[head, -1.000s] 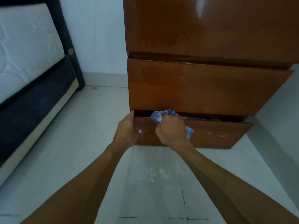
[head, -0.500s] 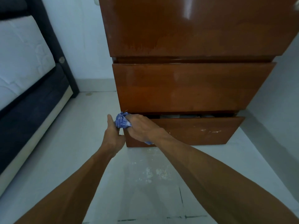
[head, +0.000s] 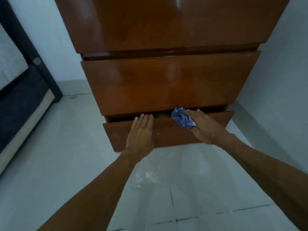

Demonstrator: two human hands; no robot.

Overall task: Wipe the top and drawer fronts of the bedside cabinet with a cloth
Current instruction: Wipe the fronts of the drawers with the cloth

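Note:
A glossy brown wooden bedside cabinet (head: 166,84) fills the upper middle of the view, with three drawer fronts stacked. The bottom drawer (head: 170,137) stands slightly pulled out, leaving a dark gap above its top edge. My left hand (head: 140,135) lies flat on that drawer front, fingers together and reaching the top edge. My right hand (head: 202,126) holds a crumpled blue cloth (head: 182,120) against the top edge of the same drawer, right of centre.
A dark bed frame (head: 25,90) with a white mattress stands at the left. Pale floor tiles (head: 58,155) run in front of the cabinet, with white specks below the drawer. A light wall (head: 275,72) closes in on the right.
My right hand has carried the cloth from the drawer's left end to right of centre. My left hand left the drawer's left corner and now lies flat on the drawer front.

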